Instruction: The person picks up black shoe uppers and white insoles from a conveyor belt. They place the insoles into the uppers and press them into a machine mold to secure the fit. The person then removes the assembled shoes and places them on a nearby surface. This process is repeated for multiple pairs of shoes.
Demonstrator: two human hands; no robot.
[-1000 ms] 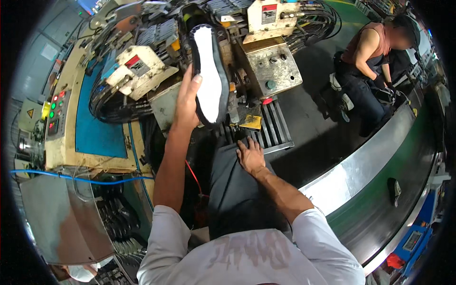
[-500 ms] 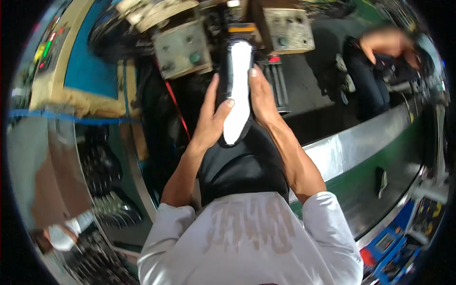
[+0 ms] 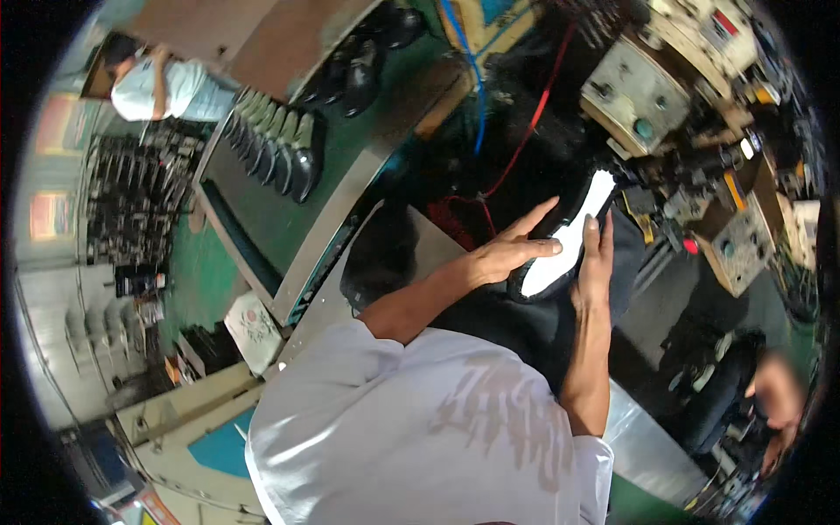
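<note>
Between my two hands is a black shoe, its white underside facing up, with the narrower end pointing away from me. My left hand grips it from the left, its thumb lying across the white surface and the fingers stretched along the far edge. On the opposite side my right hand presses its fingers and palm against the edge. The shoe is over my dark-clothed lap, and its upper is mostly hidden beneath the white face.
A control box with a green knob stands beyond the shoe; a second control box is farther right. Several dark boots line a conveyor at left. One person sits at right, another person stands far left. A red cable hangs ahead.
My view has swung to the left, bringing the boots on the conveyor and the shelves into fuller sight. The shoe stays in both hands, now tilted and farther right in the picture.
</note>
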